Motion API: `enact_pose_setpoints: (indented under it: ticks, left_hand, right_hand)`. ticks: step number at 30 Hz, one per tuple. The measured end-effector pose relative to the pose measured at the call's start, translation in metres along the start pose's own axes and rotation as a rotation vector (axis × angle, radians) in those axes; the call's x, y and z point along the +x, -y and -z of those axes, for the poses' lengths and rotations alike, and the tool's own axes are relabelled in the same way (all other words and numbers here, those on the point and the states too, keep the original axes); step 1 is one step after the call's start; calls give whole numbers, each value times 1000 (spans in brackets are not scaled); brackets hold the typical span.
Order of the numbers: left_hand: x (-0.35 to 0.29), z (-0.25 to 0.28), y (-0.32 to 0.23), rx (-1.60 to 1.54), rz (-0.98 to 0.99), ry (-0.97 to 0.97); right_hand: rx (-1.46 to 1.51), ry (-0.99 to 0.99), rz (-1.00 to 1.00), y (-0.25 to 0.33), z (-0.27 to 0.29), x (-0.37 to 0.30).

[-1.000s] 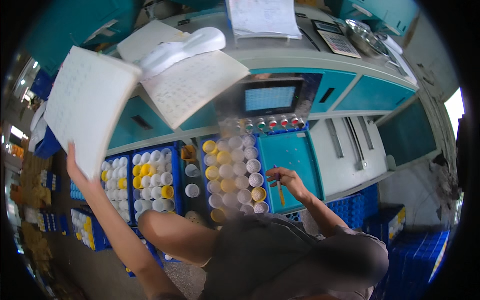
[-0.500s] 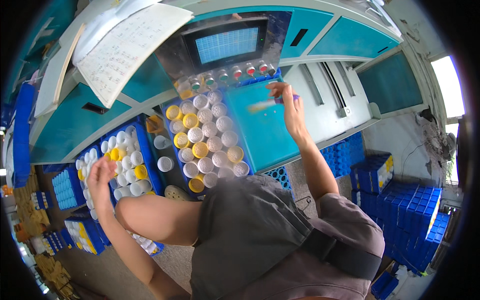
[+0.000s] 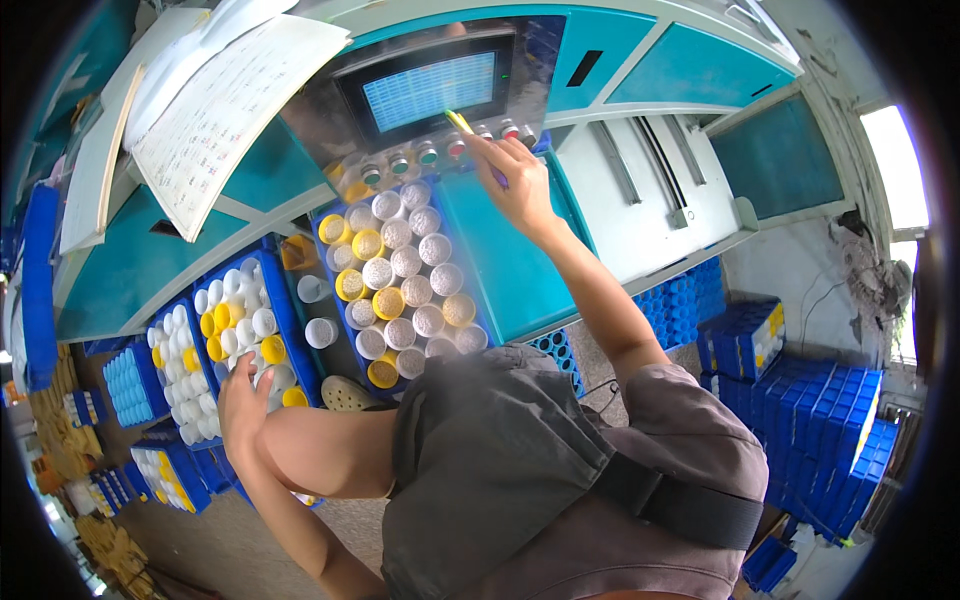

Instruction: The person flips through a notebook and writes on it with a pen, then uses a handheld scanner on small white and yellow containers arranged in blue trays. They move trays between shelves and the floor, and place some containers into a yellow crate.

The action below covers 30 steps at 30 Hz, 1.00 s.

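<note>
My right hand point(image 3: 517, 182) is closed around a slim pen-like stick point(image 3: 457, 121) with a yellow-green tip and a purple part showing beneath the fingers. Its tip lies over the lower right part of the lit screen point(image 3: 430, 92); whether it touches the glass I cannot tell. Below the screen runs a row of round green and red push buttons point(image 3: 428, 154). My left hand point(image 3: 243, 405) hangs beside my bent knee with its fingers apart and nothing in them. Its fingertips are close to the white and yellow cups point(image 3: 263, 322) in a blue crate.
White and yellow cups filled with pale grains point(image 3: 405, 262) stand before the panel, beside a teal board point(image 3: 500, 255). An open notebook point(image 3: 225, 110) juts out at upper left. Two loose cups point(image 3: 321, 332) stand between the crates. Blue crates point(image 3: 810, 420) are stacked at right.
My right hand has moved left and up from above the teal board to the screen, with the stick. My left hand has come down and right, toward my knee.
</note>
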<state>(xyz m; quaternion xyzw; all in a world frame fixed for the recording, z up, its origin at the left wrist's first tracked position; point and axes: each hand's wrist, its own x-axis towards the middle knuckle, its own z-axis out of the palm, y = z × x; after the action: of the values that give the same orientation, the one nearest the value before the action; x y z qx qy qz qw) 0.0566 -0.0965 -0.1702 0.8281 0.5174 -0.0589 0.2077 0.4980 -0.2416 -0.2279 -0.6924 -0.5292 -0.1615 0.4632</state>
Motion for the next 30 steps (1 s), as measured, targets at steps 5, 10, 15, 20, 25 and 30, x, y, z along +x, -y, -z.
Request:
enact_pose_setpoints:
  ticks: [5,10,15,20,25,30]
  left_hand:
    - [7,0,9,-58,19,4]
    - [20,4,24,-52,96,104]
    - [33,5,39,-57,97,179]
    - [40,4,58,-74,94,198]
    - [38,-2,65,-242,39,187]
    - [31,1,58,-230,43,147]
  right_hand:
    - [10,-68,-35,1,5,4]
    - [-28,-136,-68,-5,22,10]
    - [-88,-116,-93,-6,25,20]
    - [9,-161,-114,1,16,19]
    - [32,-71,-152,13,4,8]
    - [87,-21,-24,29,-16,9]
